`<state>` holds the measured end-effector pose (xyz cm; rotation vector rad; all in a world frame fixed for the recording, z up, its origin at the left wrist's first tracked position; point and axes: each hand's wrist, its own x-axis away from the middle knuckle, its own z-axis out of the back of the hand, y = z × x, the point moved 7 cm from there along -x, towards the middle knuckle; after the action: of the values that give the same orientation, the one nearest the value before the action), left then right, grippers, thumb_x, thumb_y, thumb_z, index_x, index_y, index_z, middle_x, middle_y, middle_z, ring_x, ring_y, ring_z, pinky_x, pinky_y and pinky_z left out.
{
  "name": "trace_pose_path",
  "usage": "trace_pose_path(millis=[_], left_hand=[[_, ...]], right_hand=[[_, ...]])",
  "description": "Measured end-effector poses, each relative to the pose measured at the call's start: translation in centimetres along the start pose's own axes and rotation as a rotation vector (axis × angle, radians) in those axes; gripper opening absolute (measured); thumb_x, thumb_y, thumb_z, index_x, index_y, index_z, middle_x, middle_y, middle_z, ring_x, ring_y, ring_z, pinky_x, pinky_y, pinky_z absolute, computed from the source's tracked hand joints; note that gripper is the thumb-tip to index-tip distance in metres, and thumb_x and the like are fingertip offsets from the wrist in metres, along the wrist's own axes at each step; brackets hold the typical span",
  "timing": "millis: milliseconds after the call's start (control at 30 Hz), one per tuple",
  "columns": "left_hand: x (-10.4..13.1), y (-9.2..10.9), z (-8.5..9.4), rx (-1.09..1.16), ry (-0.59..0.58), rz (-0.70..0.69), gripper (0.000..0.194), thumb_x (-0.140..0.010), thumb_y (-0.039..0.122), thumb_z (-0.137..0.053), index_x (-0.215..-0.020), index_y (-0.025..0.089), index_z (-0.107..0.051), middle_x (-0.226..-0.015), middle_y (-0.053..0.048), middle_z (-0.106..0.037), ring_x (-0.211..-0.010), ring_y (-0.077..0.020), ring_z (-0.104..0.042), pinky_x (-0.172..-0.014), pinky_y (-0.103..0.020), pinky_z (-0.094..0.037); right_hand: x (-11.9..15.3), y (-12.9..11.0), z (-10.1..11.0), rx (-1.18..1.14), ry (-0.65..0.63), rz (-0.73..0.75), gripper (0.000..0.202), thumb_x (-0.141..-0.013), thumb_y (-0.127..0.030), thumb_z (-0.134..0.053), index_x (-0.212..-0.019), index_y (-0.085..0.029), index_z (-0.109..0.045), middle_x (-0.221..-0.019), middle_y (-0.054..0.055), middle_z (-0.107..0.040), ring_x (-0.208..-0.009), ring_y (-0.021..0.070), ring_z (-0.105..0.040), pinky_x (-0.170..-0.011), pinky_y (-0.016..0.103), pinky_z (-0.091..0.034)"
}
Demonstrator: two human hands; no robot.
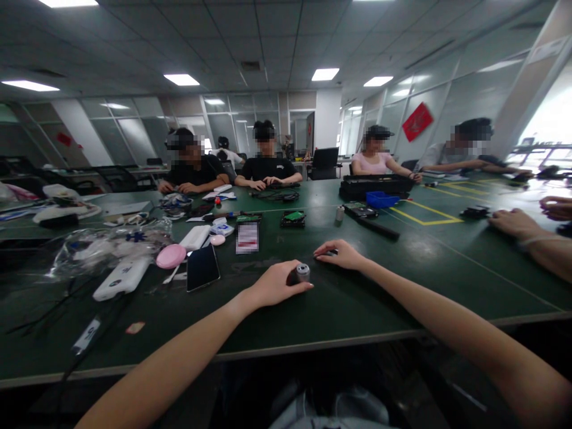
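Note:
My left hand (pixel 279 283) is wrapped round a small silver metal cylinder (pixel 303 273) that stands upright on the green table (pixel 250 325). Just to its right and a little farther off, my right hand (pixel 342 254) rests low over the tabletop, its thumb and fingers closed around a small dark object (pixel 331 252), too small to name. A second metal cylinder (pixel 339 214) stands behind my right hand, beside a black device (pixel 360 210) and a long black bar (pixel 378 227).
To the left lie a black phone (pixel 203 267), a pink round case (pixel 171 256), a white power bank (pixel 121 278) and plastic bags. Green circuit boards (pixel 293 218) and a blue tray (pixel 382 199) are farther back. Several people sit around the table; another person's hands (pixel 513 225) are at right.

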<state>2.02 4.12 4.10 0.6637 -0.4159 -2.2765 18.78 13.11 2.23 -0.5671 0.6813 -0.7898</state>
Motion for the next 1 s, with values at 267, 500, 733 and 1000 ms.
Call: trace_pose_path(millis=[267,500,733,1000], left_hand=[[0.0,-0.1,-0.1,-0.012,-0.013,0.031,0.034,-0.081,0.049,-0.059,-0.095,0.018,-0.058,-0.084,-0.002,-0.061,-0.07,-0.0158,-0.054,-0.063,-0.025,-0.04],[0.0,-0.5,-0.2,-0.015,0.002,0.047,0.038,-0.079,0.051,-0.061,-0.096,0.017,-0.058,-0.083,-0.002,-0.061,-0.068,-0.0162,-0.054,-0.058,-0.024,-0.038],[0.1,-0.3,-0.1,-0.009,0.0,0.054,0.039,-0.079,0.05,-0.061,-0.097,0.016,-0.058,-0.084,-0.002,-0.062,-0.07,-0.0165,-0.055,-0.06,-0.025,-0.039],[0.1,-0.5,-0.3,-0.002,0.0,0.03,0.039,-0.08,0.049,-0.061,-0.101,0.016,-0.059,-0.087,-0.003,-0.063,-0.072,-0.0167,-0.056,-0.062,-0.025,-0.04]], right_hand=[[1.0,-4.7,0.3,-0.209,0.338,0.078,0.023,-0.075,-0.037,-0.069,-0.083,-0.015,-0.067,-0.089,0.007,-0.072,-0.085,0.0195,-0.067,-0.084,0.035,-0.052],[2.1,-9.1,-2.4,-0.154,0.097,0.204,0.019,-0.079,-0.034,-0.065,-0.087,-0.017,-0.069,-0.086,0.005,-0.07,-0.082,0.017,-0.065,-0.08,0.032,-0.051],[2.2,-8.9,-1.9,-0.177,0.199,0.189,0.018,-0.077,-0.032,-0.067,-0.085,-0.017,-0.069,-0.084,0.005,-0.07,-0.081,0.0177,-0.066,-0.079,0.031,-0.051],[2.0,-8.7,-2.9,-0.191,0.161,0.191,0.016,-0.078,-0.032,-0.065,-0.079,-0.016,-0.068,-0.081,0.005,-0.071,-0.08,0.0176,-0.066,-0.079,0.032,-0.052]])
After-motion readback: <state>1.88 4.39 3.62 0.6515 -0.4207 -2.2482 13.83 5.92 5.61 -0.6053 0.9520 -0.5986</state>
